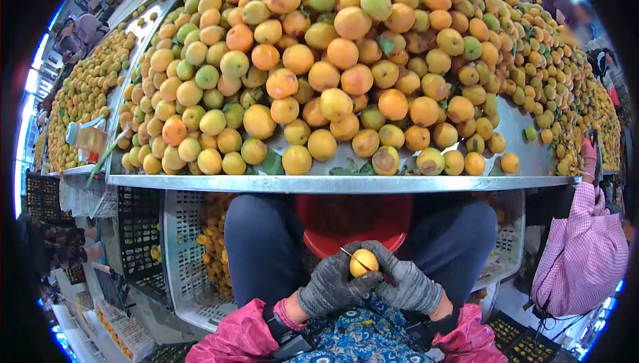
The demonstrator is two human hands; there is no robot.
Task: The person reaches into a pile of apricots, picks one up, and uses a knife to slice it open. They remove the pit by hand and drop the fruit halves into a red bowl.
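Note:
Both of my hands wear grey knit gloves and meet over my lap. Between them is a yellow-orange fruit (363, 263) with a dark line across it. My left hand (327, 287) has its fingers closed at the fruit's left side, where a thin metal piece (346, 252) sticks up beside it. From the right, my right hand (407, 286) wraps its fingers against the same fruit. Just beyond my hands, a red basin (353, 220) sits between my knees. A large heap of similar fruit (339, 53) covers the metal table in front.
The metal table edge (346, 183) runs across above my knees. A white crate (193, 263) with fruit stands left of my legs. A bottle (90, 138) stands at far left. A co-worker in a checkered sleeve (578, 250) is at the right.

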